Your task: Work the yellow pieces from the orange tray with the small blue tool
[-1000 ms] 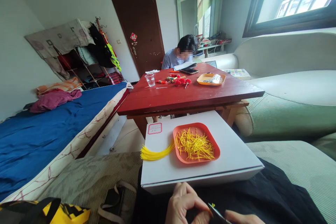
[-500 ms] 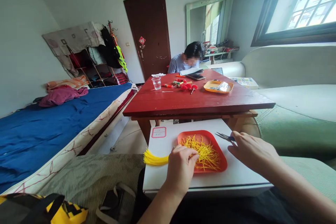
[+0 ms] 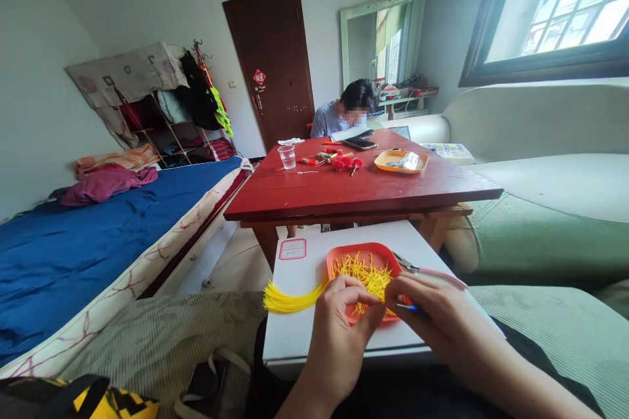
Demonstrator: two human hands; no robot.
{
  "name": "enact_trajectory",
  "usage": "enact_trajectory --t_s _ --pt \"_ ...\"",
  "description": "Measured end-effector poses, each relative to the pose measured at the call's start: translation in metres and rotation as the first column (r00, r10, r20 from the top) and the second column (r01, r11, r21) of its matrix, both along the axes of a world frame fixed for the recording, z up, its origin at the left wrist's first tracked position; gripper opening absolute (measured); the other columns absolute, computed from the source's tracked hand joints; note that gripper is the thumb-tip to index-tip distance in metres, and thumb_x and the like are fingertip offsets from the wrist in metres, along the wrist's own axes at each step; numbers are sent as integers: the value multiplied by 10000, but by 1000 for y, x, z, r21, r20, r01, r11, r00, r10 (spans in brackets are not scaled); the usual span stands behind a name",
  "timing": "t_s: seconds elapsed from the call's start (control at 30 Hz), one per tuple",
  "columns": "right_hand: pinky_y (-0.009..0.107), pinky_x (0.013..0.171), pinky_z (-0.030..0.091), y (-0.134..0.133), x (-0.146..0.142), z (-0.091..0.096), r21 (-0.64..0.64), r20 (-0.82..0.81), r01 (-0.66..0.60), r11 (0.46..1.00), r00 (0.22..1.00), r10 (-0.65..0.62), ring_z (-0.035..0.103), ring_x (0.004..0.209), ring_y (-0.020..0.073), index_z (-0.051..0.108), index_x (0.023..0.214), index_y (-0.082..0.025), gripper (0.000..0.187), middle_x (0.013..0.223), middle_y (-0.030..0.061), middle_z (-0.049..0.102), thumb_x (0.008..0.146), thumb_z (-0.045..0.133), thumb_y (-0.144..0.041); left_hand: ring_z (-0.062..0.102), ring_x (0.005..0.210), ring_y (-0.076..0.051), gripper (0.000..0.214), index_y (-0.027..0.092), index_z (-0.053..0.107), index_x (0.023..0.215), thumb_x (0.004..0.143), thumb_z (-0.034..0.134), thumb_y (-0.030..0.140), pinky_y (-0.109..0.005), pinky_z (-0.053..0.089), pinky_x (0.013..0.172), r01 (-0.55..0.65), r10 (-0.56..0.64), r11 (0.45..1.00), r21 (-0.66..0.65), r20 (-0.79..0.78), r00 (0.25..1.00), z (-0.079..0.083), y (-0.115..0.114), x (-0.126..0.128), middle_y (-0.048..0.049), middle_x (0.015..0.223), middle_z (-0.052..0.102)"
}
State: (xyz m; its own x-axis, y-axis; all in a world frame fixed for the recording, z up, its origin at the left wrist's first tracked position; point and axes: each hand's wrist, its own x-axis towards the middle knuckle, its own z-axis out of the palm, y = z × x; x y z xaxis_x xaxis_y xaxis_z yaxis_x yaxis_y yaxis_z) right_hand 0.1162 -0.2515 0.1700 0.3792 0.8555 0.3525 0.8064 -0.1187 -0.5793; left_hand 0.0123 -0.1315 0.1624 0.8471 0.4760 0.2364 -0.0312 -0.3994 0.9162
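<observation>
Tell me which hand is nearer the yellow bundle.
Left. The left hand is just right of the yellow bundle, over the red tray; the right hand is farther right.

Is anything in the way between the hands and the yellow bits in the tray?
Nothing visible is. The left hand and the right hand are both over the tray, right at the yellow bits. The scissors lie beside the tray's right edge, off to the side.

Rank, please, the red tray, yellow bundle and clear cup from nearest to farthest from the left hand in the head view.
1. Red tray, under the left hand.
2. Yellow bundle, just left.
3. Clear cup, far ahead on the red table.
</observation>
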Motion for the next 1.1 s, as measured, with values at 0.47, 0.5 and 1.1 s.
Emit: enact_trajectory --t_s 0.47,0.5,1.1 --pt "283 490 384 26 41 -28 -151 129 286 946 955 -268 608 564 216 695 790 -222 164 703 38 655 771 546 -288 562 787 -231 93 220 696 723 712 669 132 -361 371 701 -94 380 686 721 -245 892 -3 75 -38 -10 765 670" --pt "286 488 381 25 40 -30 -160 138 296 942 951 -275 615 576 224 699 804 -224 191 712 42 651 789 521 -291 564 790 -233 117 228 701 737 692 685 122 -360 369 700 -78 375 682 727 -256 891 -3 74 -38 -7 770 670" --pt "359 599 462 -5 19 -36 -29 113 193 981 976 -189 611 651 231 599 754 -206 283 693 49 614 890 392 -344 552 748 -212 160 205 717 678 742 609 106 -318 413 677 -140 371 771 621 -261 891 -7 75 -37 -20 703 663"
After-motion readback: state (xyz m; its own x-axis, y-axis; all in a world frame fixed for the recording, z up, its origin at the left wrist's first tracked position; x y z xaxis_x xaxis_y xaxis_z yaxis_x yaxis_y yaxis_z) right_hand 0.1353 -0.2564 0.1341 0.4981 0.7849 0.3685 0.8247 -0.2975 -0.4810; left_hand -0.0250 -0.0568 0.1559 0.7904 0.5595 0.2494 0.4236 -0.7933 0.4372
